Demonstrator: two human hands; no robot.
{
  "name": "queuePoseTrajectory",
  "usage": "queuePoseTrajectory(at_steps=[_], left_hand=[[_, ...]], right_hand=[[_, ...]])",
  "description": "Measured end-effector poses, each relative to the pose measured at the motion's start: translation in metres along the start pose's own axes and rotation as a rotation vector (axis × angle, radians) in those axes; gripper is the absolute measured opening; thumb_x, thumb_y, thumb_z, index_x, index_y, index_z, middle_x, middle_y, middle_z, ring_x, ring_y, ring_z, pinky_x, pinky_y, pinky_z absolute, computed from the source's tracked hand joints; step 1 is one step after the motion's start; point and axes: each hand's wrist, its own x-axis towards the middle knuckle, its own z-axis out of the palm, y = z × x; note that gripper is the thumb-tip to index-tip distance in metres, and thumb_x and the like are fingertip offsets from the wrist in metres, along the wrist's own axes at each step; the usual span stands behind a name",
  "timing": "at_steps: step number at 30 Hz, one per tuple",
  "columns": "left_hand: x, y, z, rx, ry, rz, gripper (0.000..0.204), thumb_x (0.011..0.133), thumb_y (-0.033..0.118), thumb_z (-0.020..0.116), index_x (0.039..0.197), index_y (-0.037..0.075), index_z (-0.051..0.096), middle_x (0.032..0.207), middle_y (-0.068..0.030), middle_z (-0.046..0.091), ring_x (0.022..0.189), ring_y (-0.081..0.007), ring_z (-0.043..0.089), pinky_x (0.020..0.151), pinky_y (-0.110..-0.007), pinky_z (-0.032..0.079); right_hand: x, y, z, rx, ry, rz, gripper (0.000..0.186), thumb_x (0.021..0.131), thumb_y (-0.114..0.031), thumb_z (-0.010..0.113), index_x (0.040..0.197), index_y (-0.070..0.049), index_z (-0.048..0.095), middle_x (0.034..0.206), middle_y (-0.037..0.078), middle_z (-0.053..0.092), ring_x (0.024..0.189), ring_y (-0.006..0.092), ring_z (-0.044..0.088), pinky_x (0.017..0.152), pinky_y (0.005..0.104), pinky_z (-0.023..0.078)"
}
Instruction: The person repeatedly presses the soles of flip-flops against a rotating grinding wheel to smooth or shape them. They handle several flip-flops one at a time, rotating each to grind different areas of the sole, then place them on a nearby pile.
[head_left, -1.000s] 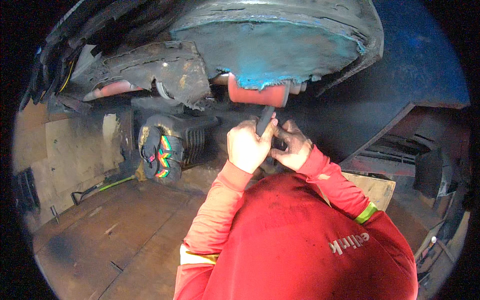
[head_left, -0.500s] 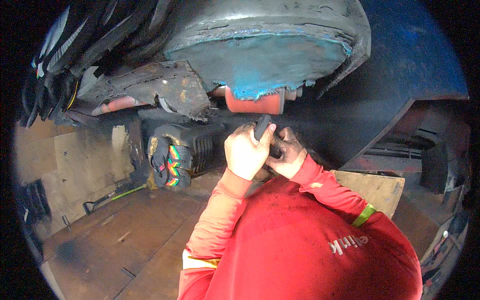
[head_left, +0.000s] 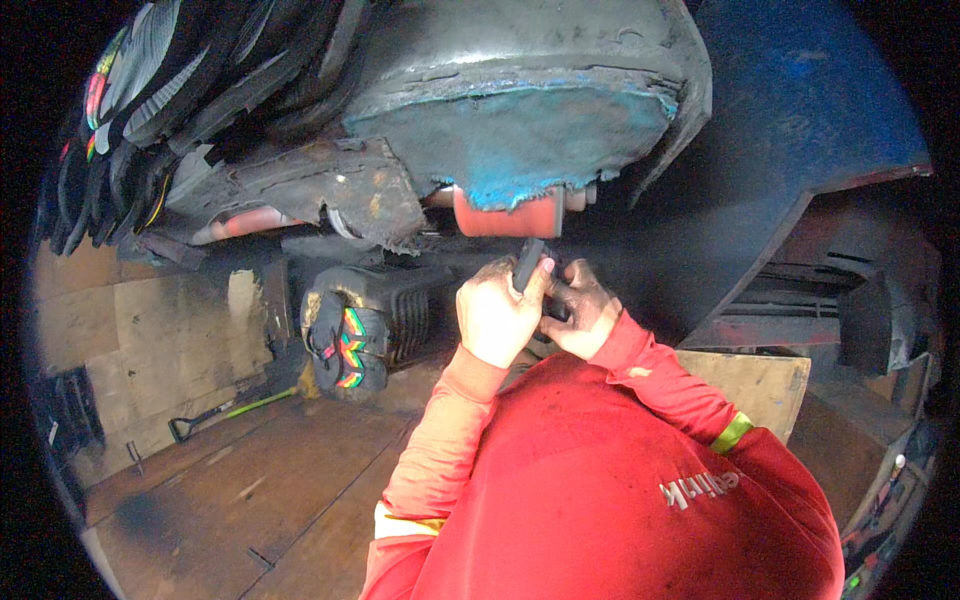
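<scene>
My left hand [head_left: 497, 310] is closed round a dark sandal sole [head_left: 528, 262], seen almost edge-on with its tip pointing up; most of it is hidden by my fingers. Beside it, my right hand [head_left: 583, 308], smudged dark, has its fingers curled in against the same piece. Just above the tip, and apart from it, is an orange-red sanding belt [head_left: 508, 213] running over a roller. A dusty hood with a ragged teal cloth [head_left: 520, 140] hangs over the belt.
Left of my hands stands a stack of dark sandals [head_left: 345, 335] with coloured zigzag straps. More dark sandals [head_left: 170, 90] hang at the upper left. A blue machine panel [head_left: 810, 120] rises on the right. On the brown floor [head_left: 240, 490] lies a green-handled tool [head_left: 262, 401].
The view has shifted slightly, so the machine sits a little lower and farther left. Both hands keep hold of the sandal sole just below the belt, with its tip slightly more tilted.
</scene>
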Motion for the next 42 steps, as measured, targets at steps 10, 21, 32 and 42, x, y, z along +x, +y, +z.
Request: queuePoseTrajectory(at_steps=[10,21,32,42], left_hand=[[0.001,0.005,-0.004,-0.05,0.03,0.002,0.035,0.087,0.035,0.071,0.077,0.002,0.068,0.07,-0.0199,0.066,0.067,-0.0389,0.067,0.059,-0.044,0.052],[-0.002,0.018,-0.031,-0.077,0.049,-0.001,0.035,0.087,0.032,0.073,0.077,0.0,0.063,0.071,-0.0205,0.061,0.066,-0.0403,0.063,0.059,-0.044,0.049],[0.008,0.003,-0.013,0.132,0.047,-0.011,0.04,0.087,0.036,0.071,0.069,0.001,0.063,0.066,-0.021,0.062,0.06,-0.0393,0.064,0.055,-0.044,0.049],[0.0,0.001,-0.015,0.027,0.089,-0.036,0.042,0.087,0.037,0.072,0.07,0.0,0.064,0.064,-0.0227,0.061,0.059,-0.0409,0.063,0.054,-0.045,0.049]], right_hand=[[0.006,-0.007,-0.018,-0.122,-0.019,-0.032,0.068,0.079,-0.04,0.071,0.142,-0.024,0.051,0.11,0.026,0.053,0.101,0.0445,0.058,0.081,0.0503,0.052],[0.01,-0.017,0.012,-0.122,0.374,-0.287,0.048,0.075,-0.02,0.073,0.122,-0.014,0.062,0.117,0.028,0.053,0.104,0.0455,0.056,0.086,0.0488,0.05],[0.015,-0.009,0.018,0.138,0.237,-0.169,0.047,0.071,-0.027,0.077,0.115,-0.012,0.068,0.101,0.021,0.054,0.089,0.0383,0.059,0.077,0.0473,0.049],[0.017,-0.001,0.013,-0.119,0.068,-0.099,0.068,0.085,-0.043,0.065,0.148,-0.033,0.042,0.124,0.034,0.049,0.097,0.0516,0.062,0.077,0.0509,0.056]])
